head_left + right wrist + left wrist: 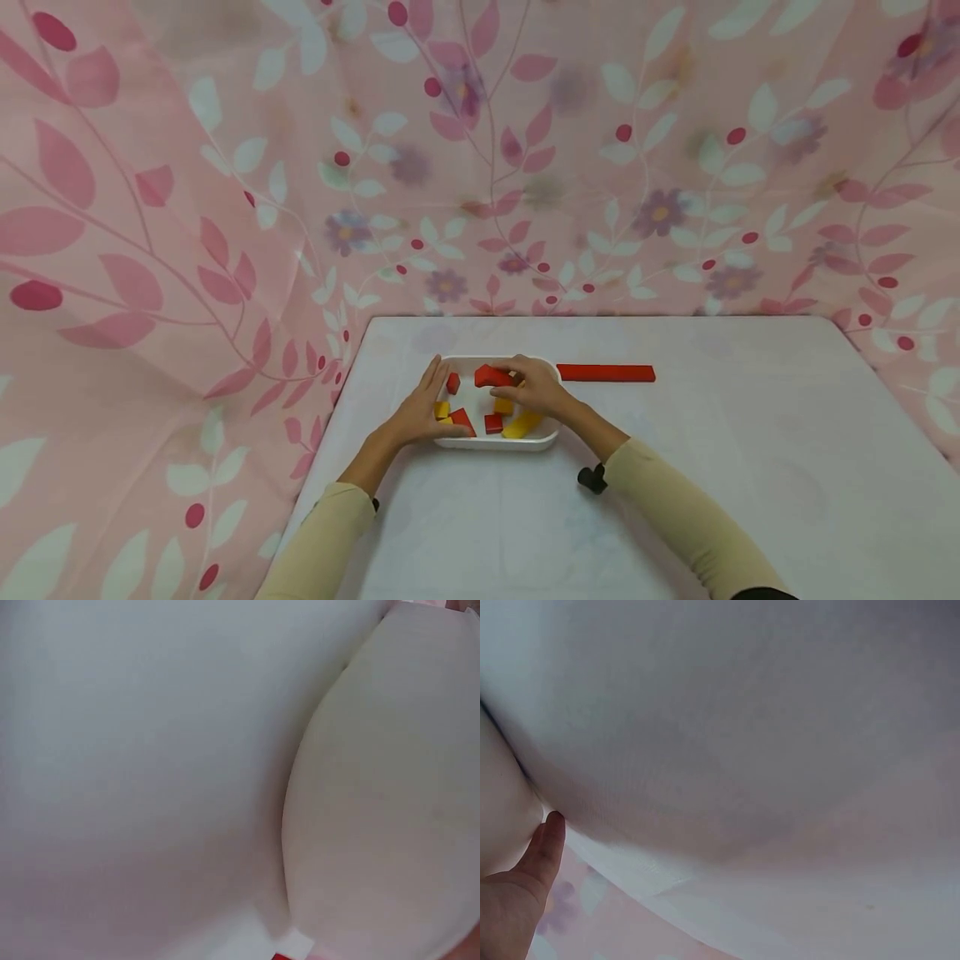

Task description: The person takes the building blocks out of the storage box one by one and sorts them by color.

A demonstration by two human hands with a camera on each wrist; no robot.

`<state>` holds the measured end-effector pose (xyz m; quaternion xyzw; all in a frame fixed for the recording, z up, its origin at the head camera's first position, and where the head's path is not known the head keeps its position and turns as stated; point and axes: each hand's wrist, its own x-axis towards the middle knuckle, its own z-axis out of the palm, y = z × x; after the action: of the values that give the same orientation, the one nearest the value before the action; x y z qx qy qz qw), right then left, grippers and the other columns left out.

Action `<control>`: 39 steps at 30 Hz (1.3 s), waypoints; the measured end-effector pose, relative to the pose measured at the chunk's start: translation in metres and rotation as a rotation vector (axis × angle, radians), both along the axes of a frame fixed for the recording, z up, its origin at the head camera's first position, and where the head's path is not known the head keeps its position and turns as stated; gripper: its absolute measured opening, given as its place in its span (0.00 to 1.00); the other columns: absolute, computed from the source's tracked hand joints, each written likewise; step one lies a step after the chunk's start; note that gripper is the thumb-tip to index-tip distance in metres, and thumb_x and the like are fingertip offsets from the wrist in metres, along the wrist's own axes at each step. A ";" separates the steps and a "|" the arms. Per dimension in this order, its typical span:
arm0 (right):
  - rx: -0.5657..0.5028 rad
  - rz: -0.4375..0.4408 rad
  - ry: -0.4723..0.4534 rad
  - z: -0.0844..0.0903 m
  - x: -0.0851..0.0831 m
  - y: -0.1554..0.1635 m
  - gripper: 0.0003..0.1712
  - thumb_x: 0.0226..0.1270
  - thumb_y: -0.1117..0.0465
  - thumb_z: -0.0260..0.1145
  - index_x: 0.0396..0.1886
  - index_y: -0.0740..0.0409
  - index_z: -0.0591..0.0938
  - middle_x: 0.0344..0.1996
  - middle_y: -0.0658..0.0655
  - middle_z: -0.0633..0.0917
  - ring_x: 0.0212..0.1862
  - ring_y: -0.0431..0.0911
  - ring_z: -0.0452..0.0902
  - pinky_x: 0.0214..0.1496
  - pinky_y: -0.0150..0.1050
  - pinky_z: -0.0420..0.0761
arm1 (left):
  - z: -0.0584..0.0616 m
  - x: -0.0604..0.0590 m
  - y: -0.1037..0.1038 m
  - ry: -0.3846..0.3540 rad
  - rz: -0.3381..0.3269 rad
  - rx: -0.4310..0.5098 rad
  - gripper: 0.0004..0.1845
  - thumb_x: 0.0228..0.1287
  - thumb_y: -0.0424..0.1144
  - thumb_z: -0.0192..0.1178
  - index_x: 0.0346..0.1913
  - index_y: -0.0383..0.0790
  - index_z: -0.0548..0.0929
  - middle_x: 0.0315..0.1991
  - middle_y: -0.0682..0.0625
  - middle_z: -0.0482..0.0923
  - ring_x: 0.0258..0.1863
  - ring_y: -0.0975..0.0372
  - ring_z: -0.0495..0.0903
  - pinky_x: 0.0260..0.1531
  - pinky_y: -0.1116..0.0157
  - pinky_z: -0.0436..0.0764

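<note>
A white tray with rounded corners stands on the table and holds several red and yellow blocks. Spread along its left side is my left hand, fingers straight and thumb over the near left corner. In the left wrist view, those fingers touch the outside of the tray wall. My right hand reaches over the tray's right side and pinches a red block between thumb and fingers. The right wrist view shows mostly the tray's outer wall; the grip is hidden there.
A long red bar lies on the white tabletop, right of the tray. Inside the tray are a yellow curved block, a small red block and a red wedge. Pink floral cloth hangs behind the table.
</note>
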<state>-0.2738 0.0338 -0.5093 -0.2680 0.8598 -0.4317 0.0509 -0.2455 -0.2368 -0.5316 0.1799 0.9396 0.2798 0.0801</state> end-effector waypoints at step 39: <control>0.212 -0.139 0.155 0.019 -0.008 0.198 0.22 0.60 0.59 0.74 0.54 0.59 0.83 0.42 0.59 0.81 0.37 0.49 0.75 0.35 0.35 0.78 | 0.001 0.001 0.001 -0.014 0.006 -0.006 0.69 0.41 0.69 0.72 0.80 0.50 0.42 0.81 0.45 0.32 0.78 0.44 0.51 0.67 0.38 0.65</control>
<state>-0.2822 0.2320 -0.4899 -0.2332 0.9184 -0.3191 -0.0176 -0.2442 -0.2355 -0.5306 0.1748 0.9404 0.2785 0.0865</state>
